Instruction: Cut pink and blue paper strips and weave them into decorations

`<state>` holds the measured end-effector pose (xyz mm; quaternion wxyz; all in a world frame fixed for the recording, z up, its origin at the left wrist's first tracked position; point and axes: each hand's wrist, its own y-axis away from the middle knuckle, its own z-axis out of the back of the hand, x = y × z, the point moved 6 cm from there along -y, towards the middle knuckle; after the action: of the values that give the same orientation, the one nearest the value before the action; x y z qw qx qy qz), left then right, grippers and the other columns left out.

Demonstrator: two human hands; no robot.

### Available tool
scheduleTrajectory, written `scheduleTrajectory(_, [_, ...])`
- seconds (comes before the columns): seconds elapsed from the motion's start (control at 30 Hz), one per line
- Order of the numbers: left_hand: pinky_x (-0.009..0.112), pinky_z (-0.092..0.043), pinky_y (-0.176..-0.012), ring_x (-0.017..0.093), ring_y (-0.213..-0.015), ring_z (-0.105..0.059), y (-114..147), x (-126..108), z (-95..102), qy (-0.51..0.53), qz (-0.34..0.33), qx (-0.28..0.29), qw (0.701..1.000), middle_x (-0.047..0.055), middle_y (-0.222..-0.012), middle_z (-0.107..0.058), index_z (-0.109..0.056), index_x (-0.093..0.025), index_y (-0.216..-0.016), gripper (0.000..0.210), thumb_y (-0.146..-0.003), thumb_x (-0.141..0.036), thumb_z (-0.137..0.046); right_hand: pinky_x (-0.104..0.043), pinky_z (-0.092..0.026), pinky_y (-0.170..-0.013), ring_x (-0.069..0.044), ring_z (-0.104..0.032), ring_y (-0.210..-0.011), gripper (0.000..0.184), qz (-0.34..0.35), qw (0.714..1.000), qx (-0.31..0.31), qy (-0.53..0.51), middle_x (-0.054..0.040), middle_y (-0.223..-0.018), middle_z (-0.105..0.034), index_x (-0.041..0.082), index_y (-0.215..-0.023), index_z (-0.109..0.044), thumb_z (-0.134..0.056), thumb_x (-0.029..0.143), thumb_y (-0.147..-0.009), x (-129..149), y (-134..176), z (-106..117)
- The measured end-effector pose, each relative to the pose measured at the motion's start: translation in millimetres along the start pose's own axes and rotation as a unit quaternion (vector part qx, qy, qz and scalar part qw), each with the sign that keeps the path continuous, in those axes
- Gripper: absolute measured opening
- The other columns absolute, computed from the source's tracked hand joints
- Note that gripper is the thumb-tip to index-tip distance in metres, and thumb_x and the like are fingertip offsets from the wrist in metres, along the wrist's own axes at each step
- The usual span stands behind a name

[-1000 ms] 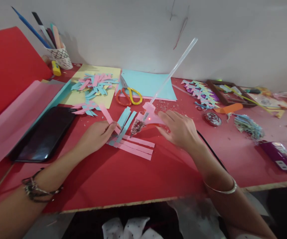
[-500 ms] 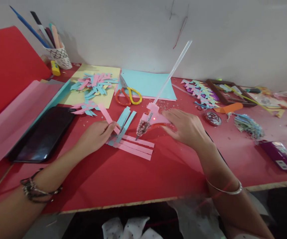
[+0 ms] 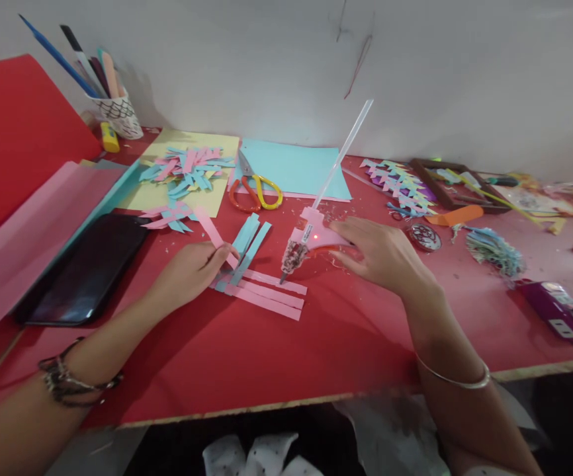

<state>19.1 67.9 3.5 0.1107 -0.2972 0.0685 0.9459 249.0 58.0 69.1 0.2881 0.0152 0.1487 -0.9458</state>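
My left hand [image 3: 194, 270] pinches a pink paper strip [image 3: 210, 229] that slants up from the fingertips. Just under and beside it lies a woven piece: pink strips [image 3: 271, 303] stretch right, and blue strips [image 3: 249, 241] stand out toward the wall. My right hand [image 3: 386, 254] is closed around the handle of a pink glue gun [image 3: 319, 231], whose small light glows red. The gun tilts nose down, its tip at the uppermost pink strip. A long clear glue stick [image 3: 343, 152] sticks out of its back. Part of the handle is hidden by my fingers.
Scissors [image 3: 257, 188] lie by blue paper sheets [image 3: 296, 162]. A pile of cut strips [image 3: 187, 165] sits on yellow paper. On the left are a black phone [image 3: 85, 271] and a pen cup [image 3: 120, 116]. A tassel [image 3: 497, 250] and purple box [image 3: 547, 307] are right.
The glue gun's tip has slid a little to the right along the top pink strip, my right hand moving with it. My left hand stays put, pinching its strip.
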Motion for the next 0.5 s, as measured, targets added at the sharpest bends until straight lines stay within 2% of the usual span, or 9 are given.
scheduleTrajectory(0.2, [0.026, -0.035, -0.055, 0.014, -0.055, -0.053, 1.8, -2.0, 1.3, -0.006, 0.01, 0.006, 1.0, 0.001, -0.057, -0.055, -0.063, -0.016, -0.076, 0.051, -0.084, -0.041, -0.02, -0.026, -0.043, -0.059, -0.019, -0.06, -0.083, 0.031, 0.0, 1.0, 0.005, -0.004, -0.0074, -0.099, -0.064, 0.019, -0.108, -0.057, -0.046, 0.033, -0.082, -4.9, 2.3, 1.8])
scheduleTrajectory(0.5, [0.025, -0.035, -0.054, 0.014, -0.055, -0.053, 1.2, -1.1, -0.2, 0.004, 0.017, 0.01, 1.0, 0.001, -0.057, -0.054, -0.062, -0.017, -0.071, 0.047, -0.084, -0.039, -0.023, -0.029, -0.046, -0.068, -0.021, -0.06, -0.092, 0.033, -0.018, 0.999, 0.027, -0.019, -0.0071, -0.106, -0.064, 0.019, -0.11, -0.056, -0.048, 0.033, -0.081, -13.2, 5.7, 4.7])
